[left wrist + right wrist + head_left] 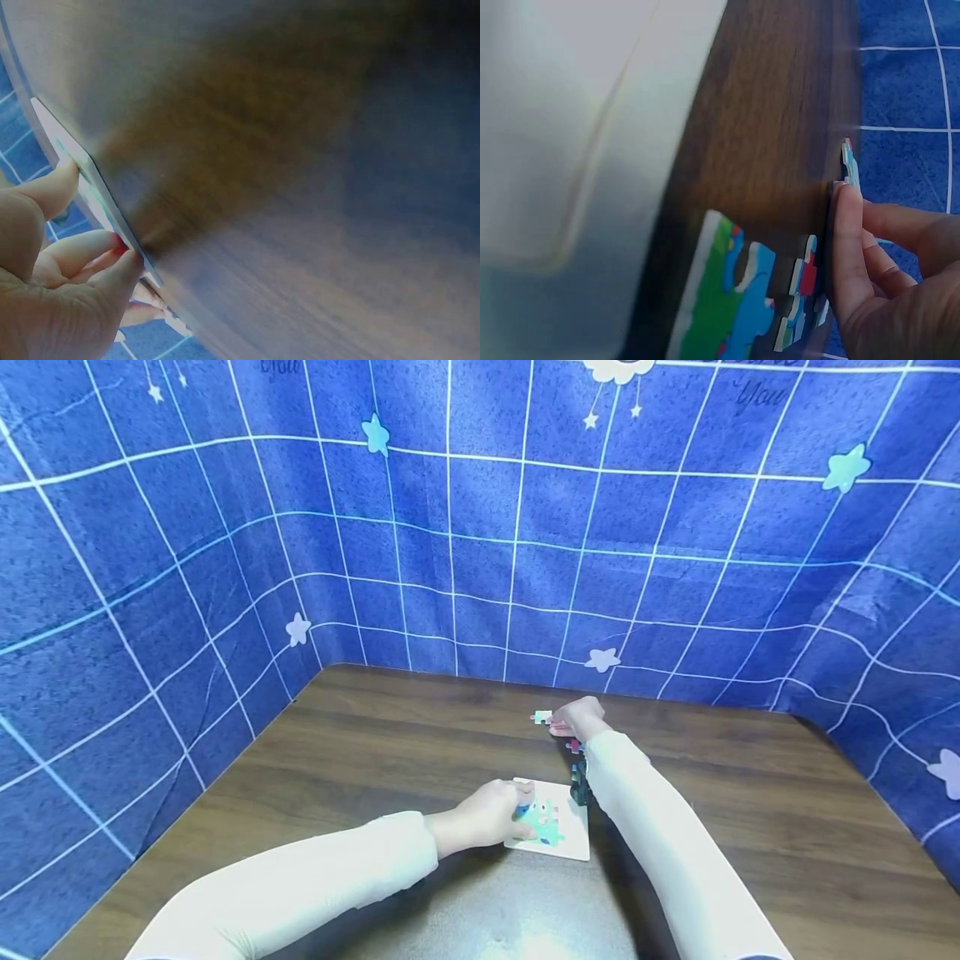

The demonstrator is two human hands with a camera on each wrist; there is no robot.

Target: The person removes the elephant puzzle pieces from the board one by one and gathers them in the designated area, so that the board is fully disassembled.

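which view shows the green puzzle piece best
Right wrist: the green puzzle piece is large, its colours clear, though cropped below. The head view shows it small, dark, beside the right sleeve; the left wrist view doesn't clearly show it.

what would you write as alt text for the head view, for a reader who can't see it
A white-sleeved person's left hand grips the edge of a pale puzzle board on a wooden table, while the right hand is beside small puzzle pieces farther back. Behind hangs a star-patterned blue curtain.
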